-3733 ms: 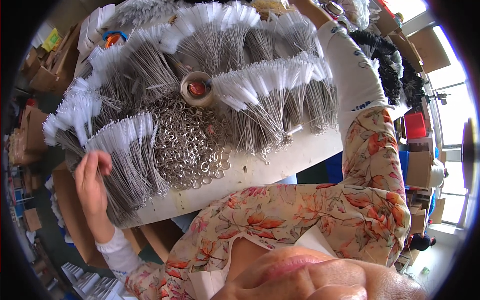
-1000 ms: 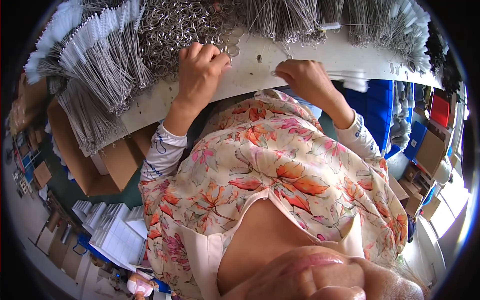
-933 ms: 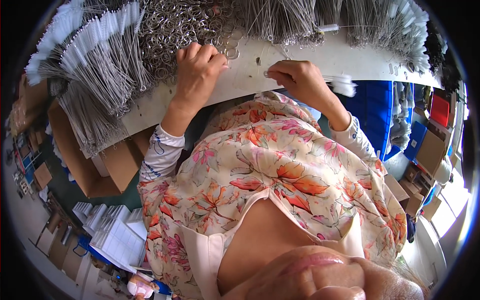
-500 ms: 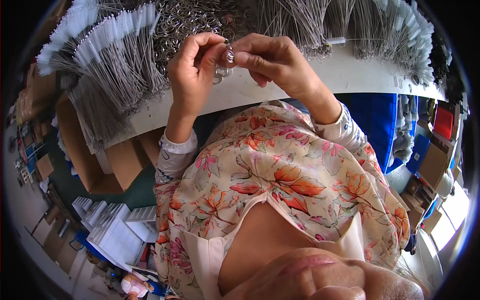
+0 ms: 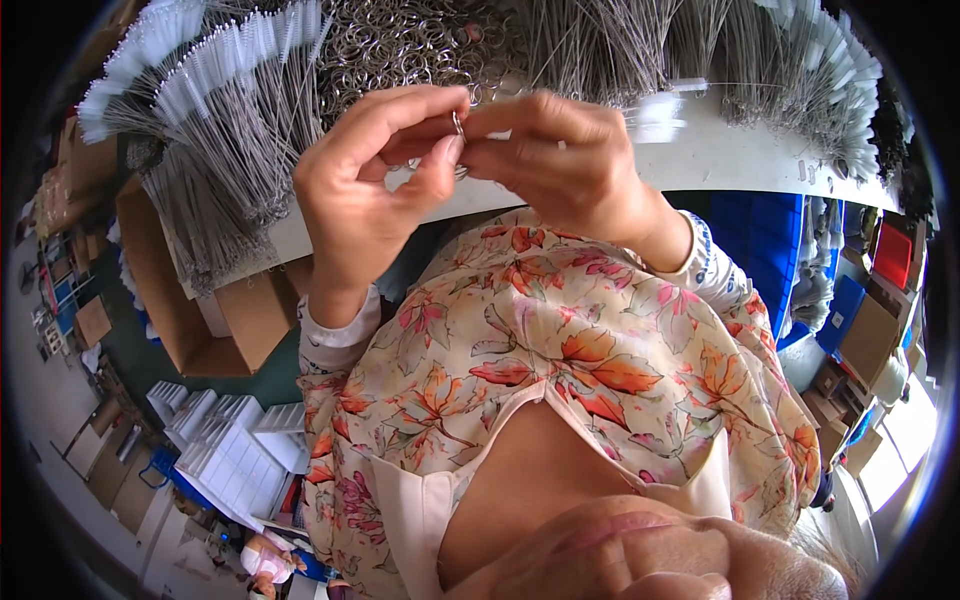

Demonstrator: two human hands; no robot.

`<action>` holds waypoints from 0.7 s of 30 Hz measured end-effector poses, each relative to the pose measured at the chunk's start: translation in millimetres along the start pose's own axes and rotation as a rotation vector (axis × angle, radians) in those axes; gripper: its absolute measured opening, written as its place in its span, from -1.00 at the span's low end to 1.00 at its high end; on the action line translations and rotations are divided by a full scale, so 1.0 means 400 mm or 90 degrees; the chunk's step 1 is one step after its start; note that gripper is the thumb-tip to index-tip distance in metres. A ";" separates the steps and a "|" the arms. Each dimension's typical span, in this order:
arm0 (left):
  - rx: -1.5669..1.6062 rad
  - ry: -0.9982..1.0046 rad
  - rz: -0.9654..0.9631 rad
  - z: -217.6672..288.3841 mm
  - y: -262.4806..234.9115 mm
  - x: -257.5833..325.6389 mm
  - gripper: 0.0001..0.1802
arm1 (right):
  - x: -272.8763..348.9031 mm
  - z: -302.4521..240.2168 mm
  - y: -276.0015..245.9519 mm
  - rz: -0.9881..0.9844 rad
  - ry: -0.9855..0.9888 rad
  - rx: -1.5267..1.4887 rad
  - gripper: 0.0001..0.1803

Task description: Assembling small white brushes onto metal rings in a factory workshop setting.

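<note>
My left hand (image 5: 375, 175) is raised over the table edge, thumb and forefinger pinching a shiny metal split ring (image 5: 457, 123) held on edge. More rings show in the gap below its fingers. Close against that ring from the other side is my right hand (image 5: 570, 150), fingers bent and pressed together, slightly smeared by motion. A blurred white shape (image 5: 658, 118) stands out behind the right hand; it resembles the bristled end of a brush. What the right fingertips grip is hidden.
A heap of metal rings (image 5: 400, 45) lies beyond my hands. Bundles of wire-stemmed brushes (image 5: 235, 110) stand at left, with more brushes (image 5: 800, 80) at right. Below the white table (image 5: 760, 160) are a cardboard box (image 5: 190, 310) and a blue bin (image 5: 755, 240). Another person (image 5: 265, 560) is farther off, lower left.
My left hand has shifted left and down a little, and the right hand has turned and come closer over the ring. The blurred white shape has appeared beside the right hand.
</note>
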State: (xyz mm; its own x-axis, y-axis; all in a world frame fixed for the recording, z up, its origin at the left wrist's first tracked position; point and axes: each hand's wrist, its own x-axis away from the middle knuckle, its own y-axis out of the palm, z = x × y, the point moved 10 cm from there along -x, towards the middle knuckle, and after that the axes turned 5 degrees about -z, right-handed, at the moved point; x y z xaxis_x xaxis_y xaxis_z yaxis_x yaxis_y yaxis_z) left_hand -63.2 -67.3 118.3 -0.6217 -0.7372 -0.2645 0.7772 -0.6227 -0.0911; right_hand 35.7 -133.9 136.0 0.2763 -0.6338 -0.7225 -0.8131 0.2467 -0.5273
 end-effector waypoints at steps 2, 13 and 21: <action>-0.168 0.143 0.082 0.053 -0.018 0.015 -0.67 | 0.000 0.059 -0.010 0.002 0.207 -0.226 -0.84; -0.292 0.250 0.124 0.056 -0.021 0.014 -0.65 | 0.029 0.141 0.068 0.019 0.517 -0.588 -0.83; -0.195 0.175 0.025 0.056 -0.013 0.013 -0.66 | 0.048 0.170 0.113 -0.215 0.574 -0.677 -0.87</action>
State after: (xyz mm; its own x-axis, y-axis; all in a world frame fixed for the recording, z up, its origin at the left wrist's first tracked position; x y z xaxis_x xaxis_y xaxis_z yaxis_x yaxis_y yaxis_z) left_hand -72.7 -73.6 139.1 -0.5739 -0.6359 -0.5160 0.8188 -0.4576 -0.3467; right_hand 39.0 -85.0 67.8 0.4438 -0.8899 0.1050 -0.8769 -0.4072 0.2556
